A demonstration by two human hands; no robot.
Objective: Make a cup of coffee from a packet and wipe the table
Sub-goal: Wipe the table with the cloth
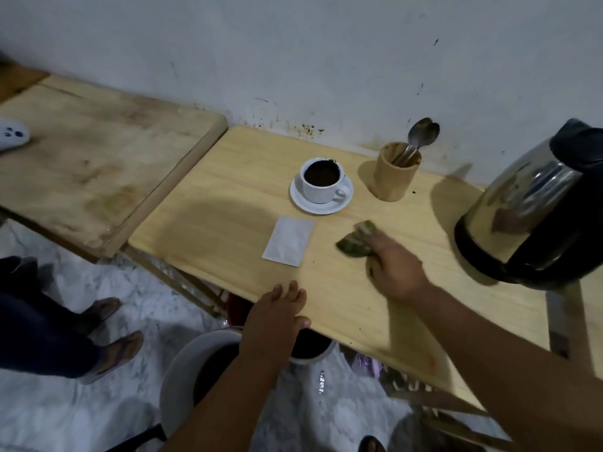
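Head view — right hand (396, 269) squeezing a green cloth (357, 239) on the surface (202, 223), left hand (277, 316) flat and loose at its near edge, full cup (323, 181) on its saucer (321, 205) just behind, packet (288, 241) beside — one wide swipe could knock coffee over.

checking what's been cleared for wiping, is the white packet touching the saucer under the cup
Apart. The head view shows a strip of bare table between the packet and the saucer rim.
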